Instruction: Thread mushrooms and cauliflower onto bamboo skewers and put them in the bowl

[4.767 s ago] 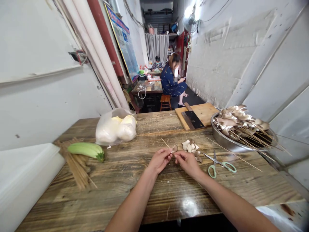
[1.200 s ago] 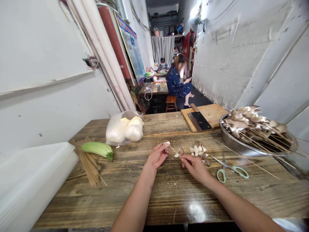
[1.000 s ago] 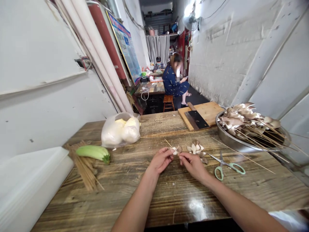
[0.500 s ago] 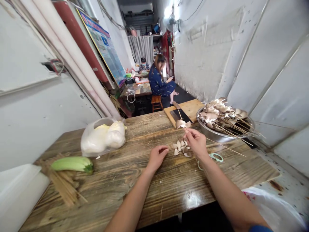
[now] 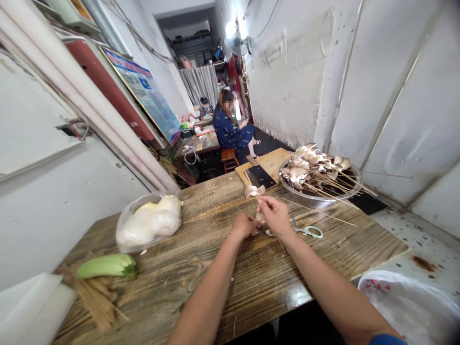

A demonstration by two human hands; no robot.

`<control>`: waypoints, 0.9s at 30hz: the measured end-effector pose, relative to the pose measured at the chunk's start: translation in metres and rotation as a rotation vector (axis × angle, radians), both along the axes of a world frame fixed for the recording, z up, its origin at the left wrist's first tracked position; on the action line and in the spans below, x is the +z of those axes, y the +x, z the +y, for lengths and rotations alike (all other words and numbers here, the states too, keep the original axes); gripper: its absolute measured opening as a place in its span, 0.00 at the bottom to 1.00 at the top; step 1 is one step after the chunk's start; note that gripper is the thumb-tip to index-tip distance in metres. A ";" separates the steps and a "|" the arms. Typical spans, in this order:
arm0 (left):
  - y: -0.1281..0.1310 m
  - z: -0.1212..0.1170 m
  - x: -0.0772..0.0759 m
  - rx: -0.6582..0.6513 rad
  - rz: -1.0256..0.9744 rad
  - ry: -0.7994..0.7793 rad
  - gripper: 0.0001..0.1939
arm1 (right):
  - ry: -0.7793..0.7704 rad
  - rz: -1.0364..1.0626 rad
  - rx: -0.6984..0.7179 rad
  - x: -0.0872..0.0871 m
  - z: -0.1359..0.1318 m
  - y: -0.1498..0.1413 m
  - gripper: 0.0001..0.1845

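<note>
My right hand pinches a thin bamboo skewer, which points away from me with a mushroom piece threaded on it. Close beside it, my left hand has its fingertips closed on a mushroom piece at the small heap of loose mushroom pieces. Both hands cover much of that heap. Green-handled scissors lie on the table just right of my right wrist. Beyond the hands, to the right, a metal basin holds many skewered mushrooms, their bare sticks reaching over the rim.
A cleaver rests on a cutting board at the table's far edge. To the left are a bag of pale food, a green squash and loose skewers. A seated person is farther back. A plastic-lined bin stands lower right.
My left hand has moved right and forward from the bare tabletop to the loose mushroom pieces, its fingers closing there. My right hand still holds the skewer. The camera view has shifted slightly.
</note>
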State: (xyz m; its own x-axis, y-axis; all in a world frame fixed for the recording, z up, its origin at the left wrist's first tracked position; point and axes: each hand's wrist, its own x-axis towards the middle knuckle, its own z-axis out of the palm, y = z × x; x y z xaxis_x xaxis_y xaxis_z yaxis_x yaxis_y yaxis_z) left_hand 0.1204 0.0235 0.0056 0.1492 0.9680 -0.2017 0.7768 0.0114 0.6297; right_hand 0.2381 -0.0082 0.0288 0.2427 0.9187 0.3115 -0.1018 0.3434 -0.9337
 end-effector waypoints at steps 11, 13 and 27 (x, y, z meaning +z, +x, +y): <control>0.002 0.019 0.004 0.115 -0.231 -0.095 0.12 | -0.003 -0.127 0.007 -0.006 0.000 -0.004 0.13; -0.014 0.011 0.008 0.120 -0.456 -0.149 0.09 | -0.009 -0.146 0.015 -0.006 -0.001 -0.005 0.13; -0.120 -0.024 -0.010 0.542 -1.441 -0.062 0.13 | -0.008 -0.602 0.406 -0.034 -0.033 -0.046 0.13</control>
